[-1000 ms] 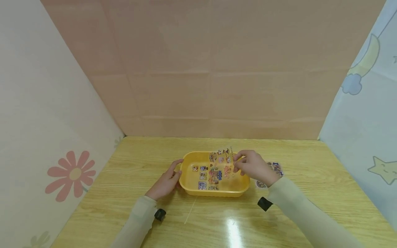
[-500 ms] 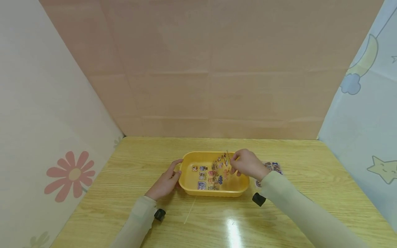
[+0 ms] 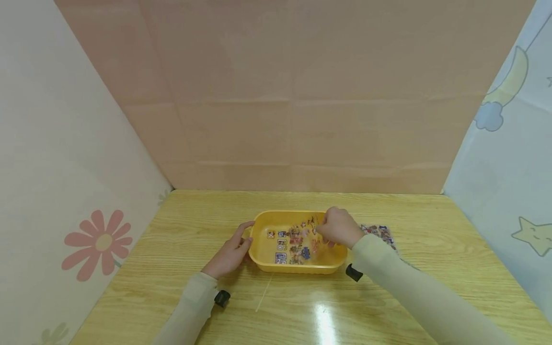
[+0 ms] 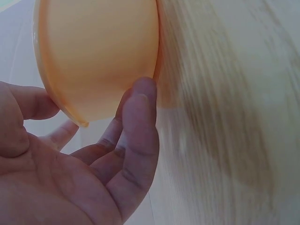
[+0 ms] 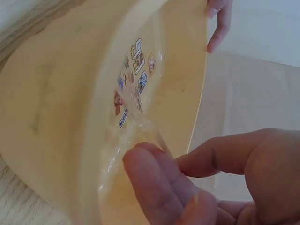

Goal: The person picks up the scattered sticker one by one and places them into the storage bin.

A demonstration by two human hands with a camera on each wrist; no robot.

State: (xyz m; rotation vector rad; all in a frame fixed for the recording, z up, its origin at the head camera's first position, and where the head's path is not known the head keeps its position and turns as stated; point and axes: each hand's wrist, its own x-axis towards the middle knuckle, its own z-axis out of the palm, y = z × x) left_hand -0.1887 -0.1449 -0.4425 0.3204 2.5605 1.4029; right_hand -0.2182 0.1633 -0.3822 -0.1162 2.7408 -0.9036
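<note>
A shallow yellow plastic tray (image 3: pixel 297 269) with rounded ends sits on the table. My left hand (image 3: pixel 233 254) holds its left end, with fingers at the rim and against the outer wall (image 4: pixel 98 51) in the left wrist view. Over the tray's right half, my right hand (image 3: pixel 340 227) pinches the edge of a clear sticker sheet (image 3: pixel 302 244) between thumb and fingers. The sheet curves up from the tray floor towards that hand. Printed cartoon figures and number stickers (image 5: pixel 138 61) show in the right wrist view. The sheet's pinched edge is partly hidden by the fingers.
Another colourful sticker sheet (image 3: pixel 381 233) lies on the wooden table (image 3: pixel 194 211) right of the tray, partly behind the right forearm. A beige back wall (image 3: pixel 293 120) and patterned side panels (image 3: pixel 103 242) enclose the table.
My right hand has moved slightly left, its wrist turning, and the held sticker sheet's raised right part has bent lower and inward. The left hand and tray have stayed in place.
</note>
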